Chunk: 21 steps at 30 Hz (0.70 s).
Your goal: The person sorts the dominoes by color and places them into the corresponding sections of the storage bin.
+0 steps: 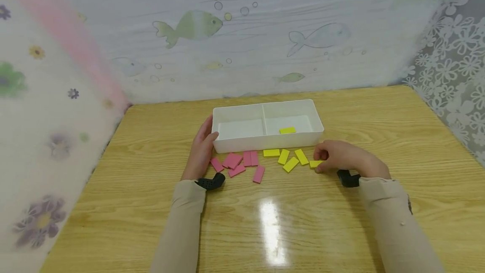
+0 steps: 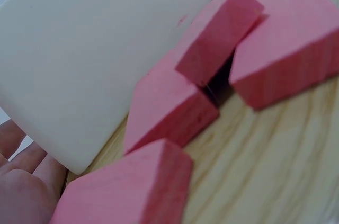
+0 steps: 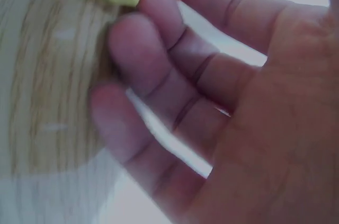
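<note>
Yellow block (image 1: pixel 315 164) at right hand (image 1: pixel 341 157), seemingly pinched by curled fingers (image 3: pixel 137 49); blurred wrist view. Left hand (image 1: pixel 201 151) flat against white tray (image 1: pixel 265 140) end. Open table (image 1: pixel 379 113) rightward.

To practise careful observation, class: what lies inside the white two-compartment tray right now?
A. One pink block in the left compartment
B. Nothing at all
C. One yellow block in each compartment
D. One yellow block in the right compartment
D: a single yellow block lies in the right compartment of the white tray; the left compartment holds nothing.
</note>
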Tool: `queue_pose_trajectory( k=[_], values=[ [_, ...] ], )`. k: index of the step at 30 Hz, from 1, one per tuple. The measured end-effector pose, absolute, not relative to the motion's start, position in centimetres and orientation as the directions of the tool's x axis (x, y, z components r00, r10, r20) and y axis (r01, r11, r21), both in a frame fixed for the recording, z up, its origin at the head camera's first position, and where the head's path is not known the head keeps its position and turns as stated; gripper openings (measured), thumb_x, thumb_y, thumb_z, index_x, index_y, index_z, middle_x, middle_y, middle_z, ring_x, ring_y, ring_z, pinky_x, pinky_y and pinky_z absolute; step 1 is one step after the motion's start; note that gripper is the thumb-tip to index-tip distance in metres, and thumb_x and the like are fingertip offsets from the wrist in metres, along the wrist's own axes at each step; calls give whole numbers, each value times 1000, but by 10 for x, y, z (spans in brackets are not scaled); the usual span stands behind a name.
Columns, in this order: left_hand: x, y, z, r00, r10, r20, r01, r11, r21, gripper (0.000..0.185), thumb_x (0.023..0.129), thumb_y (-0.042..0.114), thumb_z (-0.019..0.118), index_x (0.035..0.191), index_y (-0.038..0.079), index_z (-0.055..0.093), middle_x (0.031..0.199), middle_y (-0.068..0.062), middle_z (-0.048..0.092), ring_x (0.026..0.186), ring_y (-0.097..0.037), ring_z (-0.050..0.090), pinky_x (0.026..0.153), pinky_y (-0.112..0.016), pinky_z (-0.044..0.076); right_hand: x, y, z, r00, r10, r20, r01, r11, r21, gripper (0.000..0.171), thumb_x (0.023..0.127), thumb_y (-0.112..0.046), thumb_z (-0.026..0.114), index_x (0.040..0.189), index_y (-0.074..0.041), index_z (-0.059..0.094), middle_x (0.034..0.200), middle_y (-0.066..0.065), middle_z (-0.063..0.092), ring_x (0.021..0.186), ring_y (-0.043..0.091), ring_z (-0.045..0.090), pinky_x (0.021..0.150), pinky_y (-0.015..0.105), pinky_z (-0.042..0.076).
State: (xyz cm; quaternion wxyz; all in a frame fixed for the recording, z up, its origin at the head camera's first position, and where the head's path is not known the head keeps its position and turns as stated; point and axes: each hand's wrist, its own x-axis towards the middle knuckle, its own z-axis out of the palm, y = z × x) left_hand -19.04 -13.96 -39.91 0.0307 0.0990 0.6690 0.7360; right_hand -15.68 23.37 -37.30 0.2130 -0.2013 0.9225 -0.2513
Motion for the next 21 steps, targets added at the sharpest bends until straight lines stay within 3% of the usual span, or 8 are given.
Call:
queue_pose_trajectory(
  k=[10, 21],
  values=[
    [-186, -139, -392, -978, 179, 106, 92, -84, 992, 56, 93, 15, 44, 143, 15, 20, 147, -4, 19, 132, -21, 19, 101, -42, 24, -158, 239, -371, -846, -449, -288, -193, 760, -620, 32, 77, -39, 67, 95, -13, 61, 86, -2, 60, 79, 14, 53, 72, 32, 42],
    [-188, -139, -395, -979, 175, 107, 91, -99, 991, 55, 93, 15, 44, 143, 16, 22, 146, -3, 21, 132, -22, 20, 100, -43, 25, -159, 233, -367, -861, -457, -222, -243, 754, -610, 29, 78, -37, 67, 98, -16, 60, 84, -2, 56, 76, 17, 46, 68, 31, 37]
  ],
)
